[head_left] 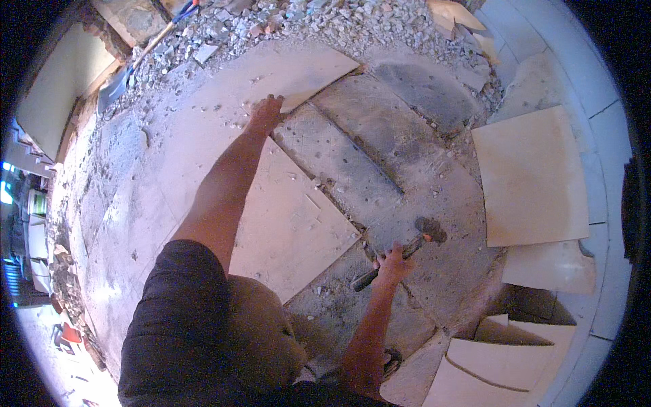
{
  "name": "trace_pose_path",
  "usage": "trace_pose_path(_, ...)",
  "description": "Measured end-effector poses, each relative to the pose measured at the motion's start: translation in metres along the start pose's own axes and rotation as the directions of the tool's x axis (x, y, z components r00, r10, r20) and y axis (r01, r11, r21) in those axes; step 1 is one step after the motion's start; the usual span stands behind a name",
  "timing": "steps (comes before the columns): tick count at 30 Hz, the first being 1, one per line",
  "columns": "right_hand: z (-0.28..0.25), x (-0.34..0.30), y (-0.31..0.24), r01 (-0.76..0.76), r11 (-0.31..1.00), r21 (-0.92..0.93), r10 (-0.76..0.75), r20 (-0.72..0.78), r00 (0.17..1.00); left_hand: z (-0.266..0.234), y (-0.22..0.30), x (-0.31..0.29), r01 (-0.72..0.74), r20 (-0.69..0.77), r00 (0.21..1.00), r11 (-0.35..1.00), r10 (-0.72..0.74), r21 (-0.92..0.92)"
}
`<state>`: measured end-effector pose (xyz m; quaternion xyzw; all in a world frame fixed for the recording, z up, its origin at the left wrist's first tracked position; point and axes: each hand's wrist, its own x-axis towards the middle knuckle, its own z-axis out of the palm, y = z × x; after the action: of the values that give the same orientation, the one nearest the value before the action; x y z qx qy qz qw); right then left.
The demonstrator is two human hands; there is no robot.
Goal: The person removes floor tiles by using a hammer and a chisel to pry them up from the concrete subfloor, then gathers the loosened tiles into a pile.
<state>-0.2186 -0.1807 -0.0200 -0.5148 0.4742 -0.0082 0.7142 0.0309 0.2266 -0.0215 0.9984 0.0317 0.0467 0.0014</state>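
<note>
My right hand (393, 266) is wrapped round the handle of a hammer (367, 279), low over the bare grey floor. The dark hammer head (431, 229) points away to the upper right. My left arm reaches forward, and my left hand (266, 112) has its fingers curled at the edge of a large pale floor tile (298, 71). How far the fingers reach under that edge is hidden. Nearer me lies another pale tile (291, 227) with small chips on it. Between the tiles, dusty bare slabs (339, 152) show, with dark gaps along their edges.
Broken grey rubble (325, 27) is heaped at the far side. A shovel (163, 34) leans at the far left. Loose pale tiles (536, 176) lie on the right, with broken pieces (502, 359) stacked nearer me. A white-tiled strip (603, 183) borders the right side.
</note>
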Motion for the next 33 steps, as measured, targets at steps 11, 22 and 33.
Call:
trace_pose_path(11, -0.009, 0.016, 0.023, 0.034, 0.999, -0.025, -0.034, -0.017, 0.999, -0.083, -0.012, 0.034, 0.036, -0.245, 0.969, 0.961, 0.034, 0.276)
trace_pose_path(22, -0.036, 0.126, 0.092, 0.527, 0.712, -0.464, -0.541, 0.116, 0.833, -0.101, -0.034, 0.028, -0.044, -0.209, 0.971, 0.945, 0.116, 0.323)
trace_pose_path(33, 0.006, 0.008, 0.008, 0.487, 0.647, -0.586, -0.499, 0.157, 0.852, -0.283, 0.087, -0.033, -0.227, -0.278, 0.919, 0.950, 0.281, 0.213)
